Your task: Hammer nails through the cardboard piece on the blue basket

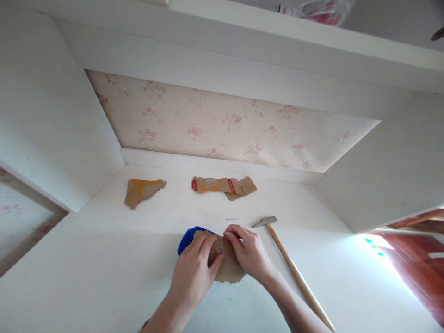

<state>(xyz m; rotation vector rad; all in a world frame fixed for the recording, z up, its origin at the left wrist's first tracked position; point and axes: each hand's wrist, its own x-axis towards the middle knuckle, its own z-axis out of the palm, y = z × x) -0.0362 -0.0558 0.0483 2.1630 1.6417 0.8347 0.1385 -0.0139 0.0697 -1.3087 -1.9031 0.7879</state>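
Both hands are at a piece of brown cardboard (pixel 231 270) dotted with small holes, resting partly over a blue object (pixel 189 237) whose kind I cannot make out. My left hand (pixel 194 263) grips the cardboard's left side, fingers on top and thumb along the dotted part. At its upper right edge, the thumb and index finger of my right hand (pixel 250 252) are pinched together; whatever is between them is too small to name. Just beyond the hands lies a thin nail (pixel 231 218). A hammer (pixel 294 273) with a wooden handle and grey head lies right of my right hand.
Farther back lie a torn cardboard scrap (pixel 141 190) at left and cardboard strips (pixel 222 186) with red marks in the middle. White side panels (pixel 381 171) bound the white surface (pixel 114 249). A shelf (pixel 277 32) overhangs it, with a plastic bag (pixel 324 10) on top.
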